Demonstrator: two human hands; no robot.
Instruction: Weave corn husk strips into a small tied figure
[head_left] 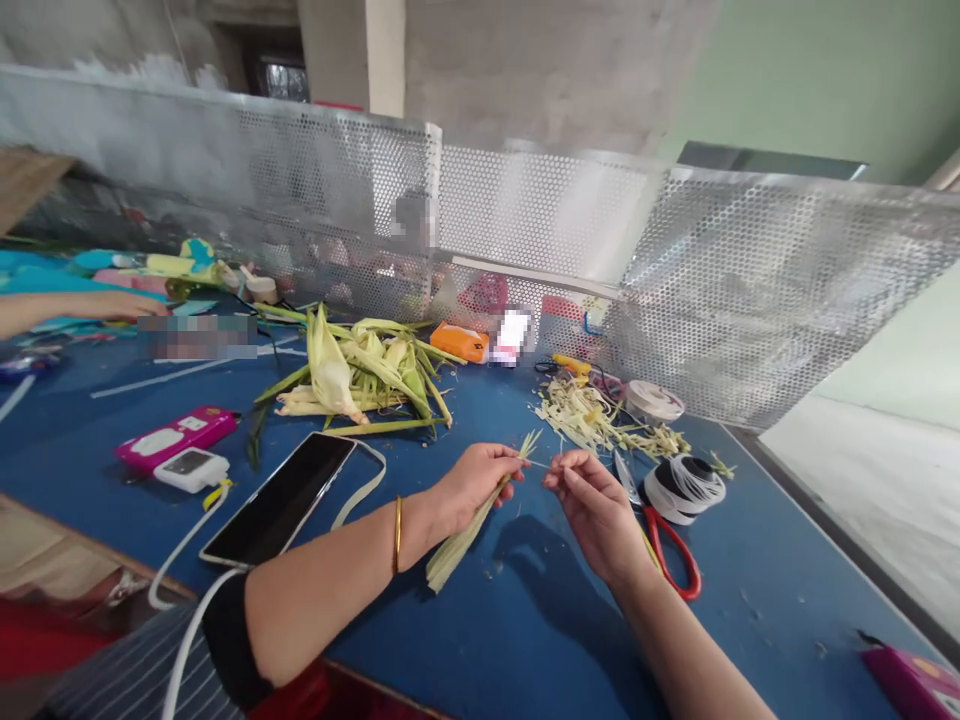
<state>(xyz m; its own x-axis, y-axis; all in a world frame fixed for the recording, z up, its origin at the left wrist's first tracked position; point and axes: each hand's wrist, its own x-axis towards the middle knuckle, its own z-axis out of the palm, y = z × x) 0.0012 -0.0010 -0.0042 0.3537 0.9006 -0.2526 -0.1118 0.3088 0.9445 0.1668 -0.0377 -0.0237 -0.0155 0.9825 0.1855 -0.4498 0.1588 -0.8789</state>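
Note:
My left hand (pixel 484 480) grips a bundle of pale green corn husk strips (pixel 466 540). The bundle slants, with frayed ends poking out above the fingers and a wider tail hanging below. A thin pale thread (pixel 538 463) runs from the bundle across to my right hand (pixel 592 505), which pinches it between thumb and fingers. Close to the right wrist lie red-handled scissors (pixel 679 560), partly hidden by the arm. Beside them stands a black spool wound with white cord (pixel 686 488).
Whole corn husks (pixel 367 370) are heaped behind my hands, and husk scraps (pixel 581 412) lie to the right. A phone (pixel 281 500) and a magenta device (pixel 180 438) rest at left. Perforated metal sheets (pixel 532 210) line the back. Another person's hand (pixel 124 303) reaches in from the left.

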